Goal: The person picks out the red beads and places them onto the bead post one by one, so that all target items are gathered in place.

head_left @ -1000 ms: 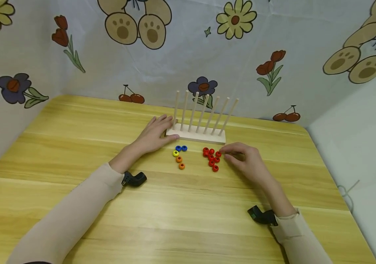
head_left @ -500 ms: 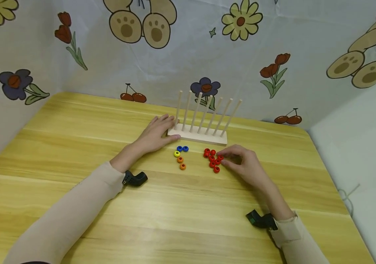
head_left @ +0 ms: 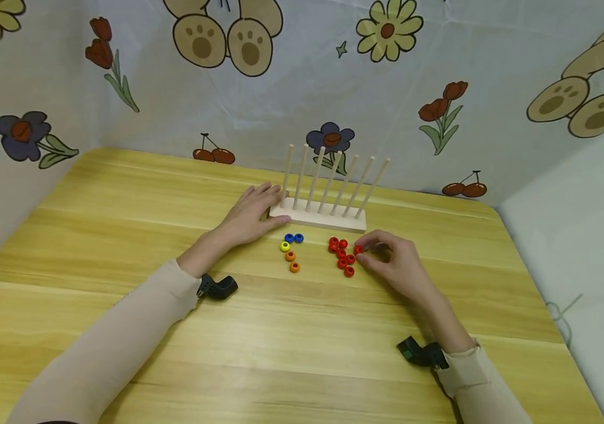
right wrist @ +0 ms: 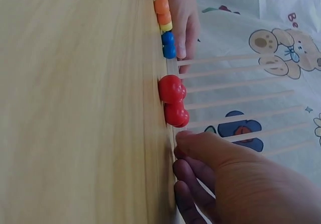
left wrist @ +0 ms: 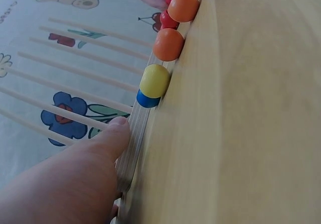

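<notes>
Pinching red bead: R fingers; L fingers spread; rack runs L–R, pegs up.

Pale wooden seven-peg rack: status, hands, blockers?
Left hand at left end of the rack. Right hand pinching one round red bead, just right of the red bead cluster. Pegs bare; nothing visibly in the way.

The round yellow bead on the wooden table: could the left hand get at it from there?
Probably yes: the left hand lies close by, and nothing covers the round yellow bead, though a round blue bead sits beside it.
</notes>
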### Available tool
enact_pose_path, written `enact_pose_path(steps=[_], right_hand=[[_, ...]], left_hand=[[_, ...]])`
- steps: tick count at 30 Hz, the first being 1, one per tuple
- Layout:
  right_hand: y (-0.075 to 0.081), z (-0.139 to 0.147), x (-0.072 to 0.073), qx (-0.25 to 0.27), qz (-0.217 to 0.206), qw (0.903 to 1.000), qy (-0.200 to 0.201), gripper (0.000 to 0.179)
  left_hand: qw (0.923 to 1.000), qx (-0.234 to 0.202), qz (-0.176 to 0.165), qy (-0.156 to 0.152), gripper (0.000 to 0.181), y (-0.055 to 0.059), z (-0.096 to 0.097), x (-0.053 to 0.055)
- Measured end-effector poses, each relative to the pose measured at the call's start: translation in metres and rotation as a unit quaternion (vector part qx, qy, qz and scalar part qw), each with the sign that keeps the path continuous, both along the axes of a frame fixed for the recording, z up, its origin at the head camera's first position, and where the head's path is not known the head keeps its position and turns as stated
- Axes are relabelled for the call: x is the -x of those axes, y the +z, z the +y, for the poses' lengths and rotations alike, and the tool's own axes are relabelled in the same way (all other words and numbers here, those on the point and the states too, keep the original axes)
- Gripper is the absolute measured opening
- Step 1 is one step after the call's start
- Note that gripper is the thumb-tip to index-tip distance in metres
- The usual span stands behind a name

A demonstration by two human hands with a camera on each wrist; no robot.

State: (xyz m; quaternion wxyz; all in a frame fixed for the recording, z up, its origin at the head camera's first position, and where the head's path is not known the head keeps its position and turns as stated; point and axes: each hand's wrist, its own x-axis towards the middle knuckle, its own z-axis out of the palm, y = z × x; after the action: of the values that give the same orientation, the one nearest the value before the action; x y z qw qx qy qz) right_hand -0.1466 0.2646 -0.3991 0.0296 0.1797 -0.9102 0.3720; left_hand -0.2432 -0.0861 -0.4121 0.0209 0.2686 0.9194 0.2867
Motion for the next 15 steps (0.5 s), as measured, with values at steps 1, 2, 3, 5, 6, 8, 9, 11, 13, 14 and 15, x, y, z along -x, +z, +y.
enact_pose_path(steps=[1,2,3,5,6,8,9,11,13,14,15], right_hand=[[0.0,0.0,0.0,0.005,-0.004,1.0,-0.005,0.018],[0.0,0.001,0.0,0.01,-0.007,0.9999,-0.009,0.018],[0.0,0.001,0.0,0.017,-0.01,0.9997,-0.012,0.018],[-0.001,0.002,-0.001,0.03,-0.011,0.9993,-0.019,0.019],[-0.001,0.002,-0.002,0.038,-0.01,0.999,-0.022,0.02],[0.001,0.003,-0.002,0.047,-0.003,0.9984,-0.03,0.022],[0.002,0.003,-0.001,0.054,0.002,0.9979,-0.036,0.022],[0.007,0.002,0.0,0.067,0.012,0.9966,-0.046,0.022],[0.012,0.002,0.002,0.085,0.025,0.9947,-0.053,0.023],[0.014,0.002,0.003,0.096,0.033,0.9933,-0.055,0.023],[0.017,0.002,0.004,0.106,0.04,0.992,-0.056,0.023]], left_hand=[[1.0,0.0,0.0,0.0,0.068,0.0,0.0,0.0],[1.0,0.0,-0.001,0.0,0.068,0.0,0.001,0.0],[1.0,0.001,-0.002,0.0,0.068,0.0,0.001,-0.001],[1.0,0.0,-0.003,-0.002,0.068,0.0,0.002,-0.001],[1.0,0.001,-0.003,-0.002,0.069,0.0,0.002,-0.001],[1.0,0.0,-0.002,-0.003,0.069,0.0,0.002,-0.001],[1.0,0.001,-0.001,-0.002,0.069,0.0,0.002,-0.001],[1.0,0.0,0.002,-0.001,0.068,0.0,0.001,0.0],[1.0,0.0,0.004,0.001,0.068,0.001,0.001,0.0],[1.0,-0.001,0.003,0.002,0.068,0.002,0.001,0.0],[1.0,-0.001,0.002,0.002,0.068,0.003,0.001,-0.001]])
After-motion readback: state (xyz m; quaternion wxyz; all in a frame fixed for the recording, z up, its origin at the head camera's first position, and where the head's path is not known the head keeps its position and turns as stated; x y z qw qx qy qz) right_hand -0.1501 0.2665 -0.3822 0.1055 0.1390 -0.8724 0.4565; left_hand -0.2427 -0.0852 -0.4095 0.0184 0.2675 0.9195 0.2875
